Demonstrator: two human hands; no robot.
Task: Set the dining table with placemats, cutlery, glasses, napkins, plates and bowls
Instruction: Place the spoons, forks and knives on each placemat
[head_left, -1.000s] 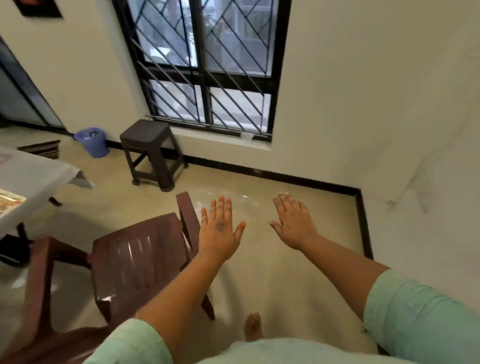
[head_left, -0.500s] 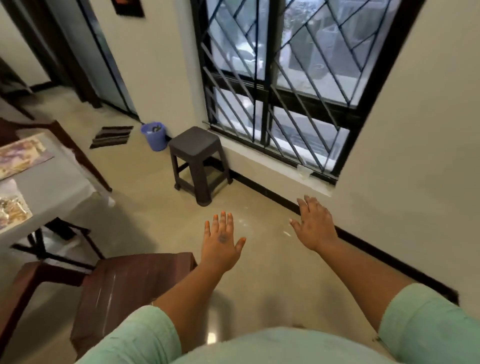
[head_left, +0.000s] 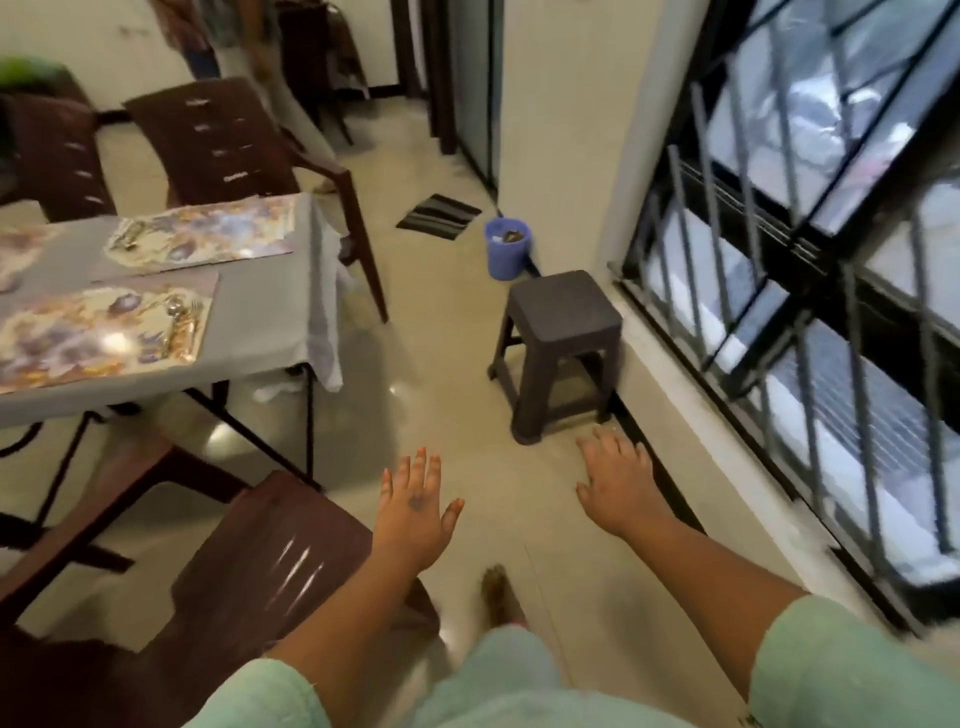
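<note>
Both hands empty and spread: left hand (head_left: 415, 512) flat, fingers straight, above the floor just past the corner of a brown plastic chair (head_left: 260, 566); right hand (head_left: 618, 478) likewise slack and holding nothing, hanging near the black skirting below the window (head_left: 831, 260). Bare foot (head_left: 496, 592) on the glossy beige floor (head_left: 447, 364) between the arms.

Further out, left: desk (head_left: 260, 306) under a grey cloth, thin black folding legs beneath. Two shiny printed placemats (head_left: 98, 332) fully in view, flat and rectangular, edges of others at the far left. Cutlery (head_left: 182, 317) lying on the right end of the near mat, more on the left end of the far mat; metal, small, partly blurred. No glasses, napkins, plates or bowls in sight, so probably an early stage, with a trip to fetch the rest likely ahead.

Ahead: squat dark plastic stool (head_left: 563, 343) hard against the wall, blue bucket (head_left: 508, 248) behind it, striped mat (head_left: 439, 215) near the doorway.

Risks, as a guess: narrow passage between chair, desk and stool, so a shin or toe catching the stool; polished floor possibly slick for bare feet, worse when carrying glass or crockery; loose hanging corner of the cloth liable to snag and drag mats and cutlery off.
</note>
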